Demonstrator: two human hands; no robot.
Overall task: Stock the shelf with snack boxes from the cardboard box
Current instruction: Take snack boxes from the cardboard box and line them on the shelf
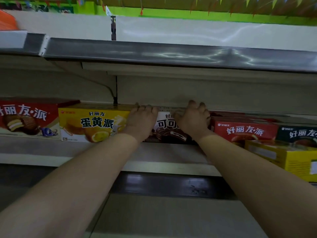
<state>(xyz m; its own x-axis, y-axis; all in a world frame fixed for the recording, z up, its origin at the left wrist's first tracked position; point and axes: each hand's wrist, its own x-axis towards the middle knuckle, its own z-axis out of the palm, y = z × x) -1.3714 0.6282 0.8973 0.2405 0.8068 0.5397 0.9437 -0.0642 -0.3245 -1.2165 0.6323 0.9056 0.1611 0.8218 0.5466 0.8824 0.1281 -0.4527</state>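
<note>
A white and brown cocoa pie box [167,129] stands on the shelf [163,155] between a yellow egg-yolk pie box [94,123] and a red pie box [243,130]. My left hand [142,120] grips the cocoa box's upper left part, fingers curled over its top edge. My right hand [193,120] grips its upper right part the same way. The cardboard box is not in view.
Another red pie box [27,117] stands at the far left. At the right, a dark green box [298,133] sits behind a yellow box [291,158] near the shelf's front. An upper shelf's grey edge [171,55] runs overhead. A lower shelf [171,217] lies below.
</note>
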